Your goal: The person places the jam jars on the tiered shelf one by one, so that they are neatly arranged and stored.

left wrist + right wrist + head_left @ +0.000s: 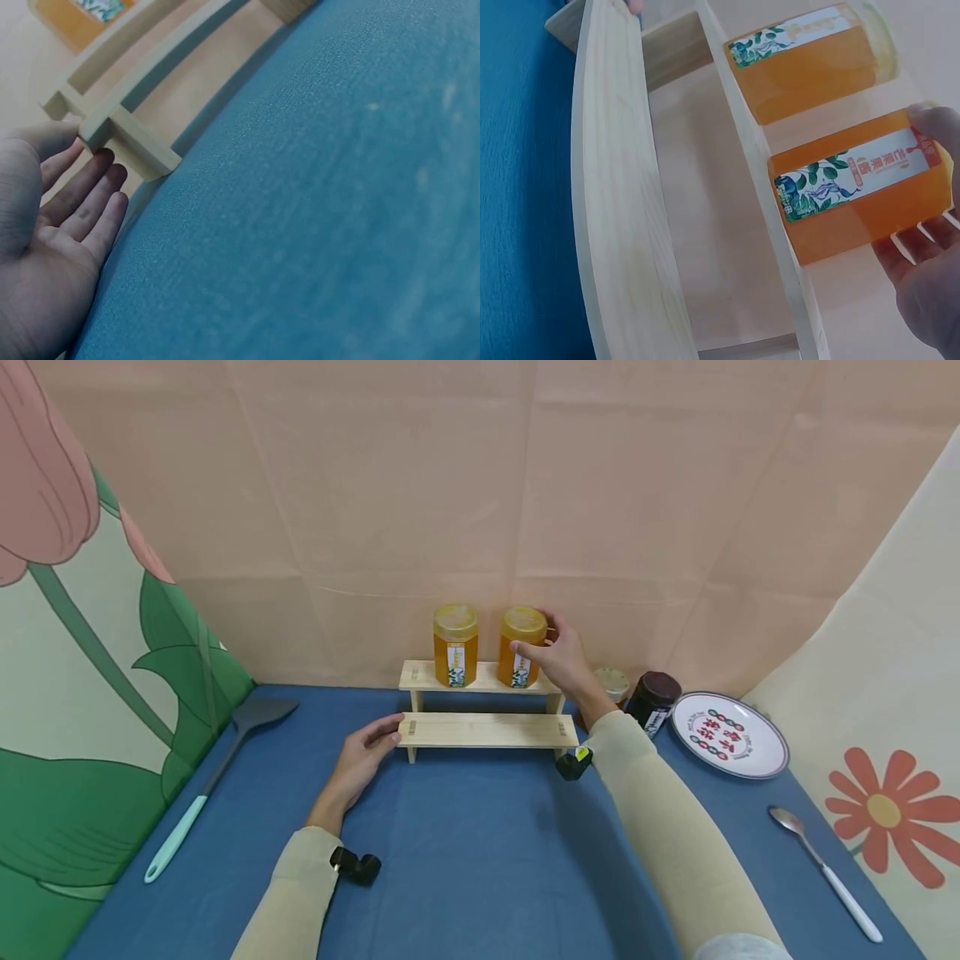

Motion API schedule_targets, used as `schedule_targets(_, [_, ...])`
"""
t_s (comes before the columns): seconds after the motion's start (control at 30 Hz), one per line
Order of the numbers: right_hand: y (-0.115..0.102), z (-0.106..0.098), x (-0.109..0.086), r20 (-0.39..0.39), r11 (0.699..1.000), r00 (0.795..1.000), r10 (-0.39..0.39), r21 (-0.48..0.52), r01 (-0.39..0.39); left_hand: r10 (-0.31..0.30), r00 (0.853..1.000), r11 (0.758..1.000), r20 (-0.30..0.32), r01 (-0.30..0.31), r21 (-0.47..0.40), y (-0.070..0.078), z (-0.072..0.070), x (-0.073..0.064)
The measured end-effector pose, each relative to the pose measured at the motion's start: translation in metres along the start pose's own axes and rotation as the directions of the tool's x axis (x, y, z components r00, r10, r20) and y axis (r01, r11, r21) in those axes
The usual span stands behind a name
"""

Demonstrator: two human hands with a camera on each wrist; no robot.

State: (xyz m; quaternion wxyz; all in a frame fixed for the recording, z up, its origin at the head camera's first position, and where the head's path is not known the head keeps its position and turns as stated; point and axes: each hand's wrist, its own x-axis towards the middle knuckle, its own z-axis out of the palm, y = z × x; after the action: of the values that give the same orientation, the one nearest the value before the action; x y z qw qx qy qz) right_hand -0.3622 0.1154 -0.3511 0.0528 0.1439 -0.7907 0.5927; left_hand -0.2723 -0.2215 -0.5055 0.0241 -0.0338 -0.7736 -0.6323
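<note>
Gripping right amber jar (513,663) at 1 o'clock on rack (487,729) with curled right hand (563,662), pinching rack end at 8 with left hand (358,767), seemingly half done with left amber jar (455,647) up at 11, pale-lidded jar (612,682) and dark jar (657,690) off at 3.

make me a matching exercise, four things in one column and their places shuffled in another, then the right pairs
1. right hand
2. left hand
3. spatula
4. plate

A. at the left end of the lower board
B. just right of the dark-lidded jar
C. on the amber jar at the right of the upper board
D. on the blue cloth, left of both arms

Pairs: 1-C, 2-A, 3-D, 4-B
</note>
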Motion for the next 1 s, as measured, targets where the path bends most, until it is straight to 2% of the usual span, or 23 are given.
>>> schedule_targets(0.27, [0.003, -0.002, 0.002, 0.021, 1.0, 0.999, -0.026, 0.002, 0.026, 0.004, 1.0, 1.0, -0.005, -0.004, -0.003, 0.001, 0.0, 0.001])
schedule_targets(0.43, [0.009, -0.016, -0.002, 0.033, 0.998, 0.998, -0.051, -0.021, 0.051, 0.007, 1.0, 1.0, -0.001, -0.007, -0.007, -0.001, 0.002, 0.002])
schedule_targets(0.67, [0.023, -0.059, -0.012, 0.015, 0.999, 0.999, -0.031, -0.023, 0.031, 0.007, 1.0, 1.0, 0.0, -0.007, -0.005, 0.002, 0.001, 0.003])
schedule_targets(0.87, [0.043, -0.101, -0.028, -0.05, 0.989, 0.999, 0.015, -0.146, -0.023, -0.01, 1.0, 1.0, -0.002, 0.01, 0.003, -0.001, 0.001, 0.005])
schedule_targets(1.0, [0.059, -0.132, -0.039, -0.104, 0.981, 0.993, 0.048, -0.184, -0.066, -0.019, 1.0, 1.0, 0.0, 0.019, 0.009, -0.001, 0.001, 0.005])
